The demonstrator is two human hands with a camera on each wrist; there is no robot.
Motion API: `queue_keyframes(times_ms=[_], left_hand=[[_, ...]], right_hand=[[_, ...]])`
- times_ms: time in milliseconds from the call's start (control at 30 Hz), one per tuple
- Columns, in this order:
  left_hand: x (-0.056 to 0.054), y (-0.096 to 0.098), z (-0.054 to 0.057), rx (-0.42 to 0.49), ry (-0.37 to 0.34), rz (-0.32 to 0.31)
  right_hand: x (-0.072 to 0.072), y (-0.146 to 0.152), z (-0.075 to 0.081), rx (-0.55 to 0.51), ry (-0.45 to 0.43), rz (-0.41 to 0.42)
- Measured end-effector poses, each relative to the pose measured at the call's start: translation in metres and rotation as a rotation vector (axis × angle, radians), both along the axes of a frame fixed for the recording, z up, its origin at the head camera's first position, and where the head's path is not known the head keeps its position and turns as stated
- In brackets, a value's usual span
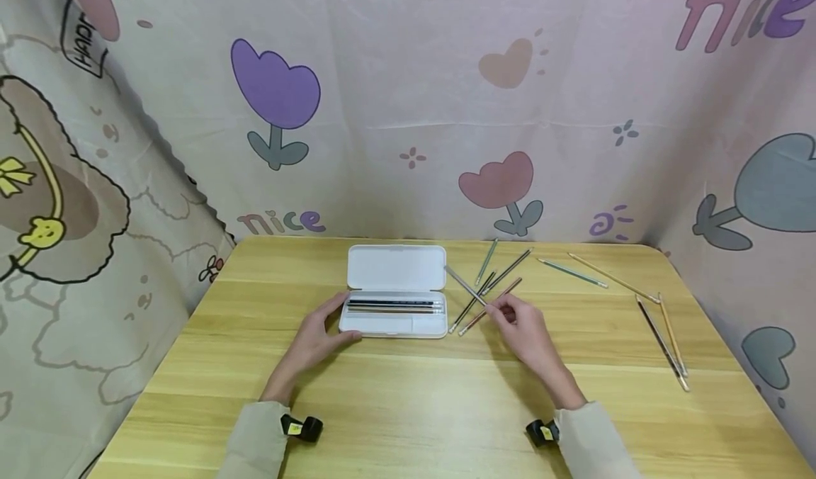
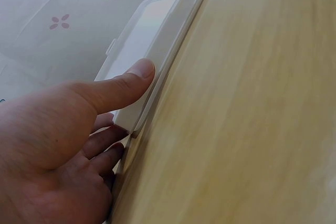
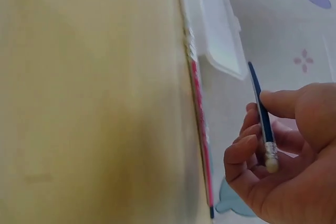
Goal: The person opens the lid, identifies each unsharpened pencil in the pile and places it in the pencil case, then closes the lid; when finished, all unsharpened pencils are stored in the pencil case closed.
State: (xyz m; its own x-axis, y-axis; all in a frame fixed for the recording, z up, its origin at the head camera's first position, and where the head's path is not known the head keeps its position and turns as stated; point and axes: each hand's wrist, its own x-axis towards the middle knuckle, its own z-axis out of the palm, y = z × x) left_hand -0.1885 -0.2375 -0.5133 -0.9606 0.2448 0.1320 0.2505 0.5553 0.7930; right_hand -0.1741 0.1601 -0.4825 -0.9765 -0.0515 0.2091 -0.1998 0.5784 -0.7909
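A white pencil case (image 1: 389,325) lies with its lid (image 1: 397,268) raised at the back, and several pencils (image 1: 390,307) lie lengthwise inside it. My left hand (image 1: 314,334) holds the case's left end, its thumb (image 2: 134,80) along the front wall and the other fingers at the side. Between thumb and fingers my right hand (image 1: 524,329) pinches a dark blue pencil (image 3: 264,121) near its eraser end. That pencil slants up and left, its far end beside the lid's right edge in the head view. Beneath and around it lie loose pencils, including a reddish one (image 1: 474,319).
Just right of the case, dark pencils (image 1: 510,270) cross one another, with a green pencil (image 1: 487,261) behind. Farther right lie another green pencil (image 1: 574,273), yellow pencils (image 1: 615,278) and a black pencil (image 1: 659,339). A patterned cloth (image 1: 395,110) hangs behind the wooden table (image 1: 408,408).
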Motion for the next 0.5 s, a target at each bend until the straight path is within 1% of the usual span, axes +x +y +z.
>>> queue_keyframes(times_ms=[100,200,433,500], left_hand=[[0.000,0.000,0.000,-0.005,-0.001,0.003],[0.001,0.000,-0.001,-0.006,0.002,0.005],[0.001,0.000,0.001,-0.008,0.007,0.005],[0.001,0.001,0.002,-0.009,0.009,0.006]], right_hand=[[0.001,-0.014,-0.003,-0.017,-0.009,0.012],[-0.001,-0.027,-0.004,-0.019,-0.009,0.041],[-0.008,-0.052,0.002,-0.030,-0.036,0.121],[-0.011,-0.058,0.003,-0.038,-0.030,0.146]])
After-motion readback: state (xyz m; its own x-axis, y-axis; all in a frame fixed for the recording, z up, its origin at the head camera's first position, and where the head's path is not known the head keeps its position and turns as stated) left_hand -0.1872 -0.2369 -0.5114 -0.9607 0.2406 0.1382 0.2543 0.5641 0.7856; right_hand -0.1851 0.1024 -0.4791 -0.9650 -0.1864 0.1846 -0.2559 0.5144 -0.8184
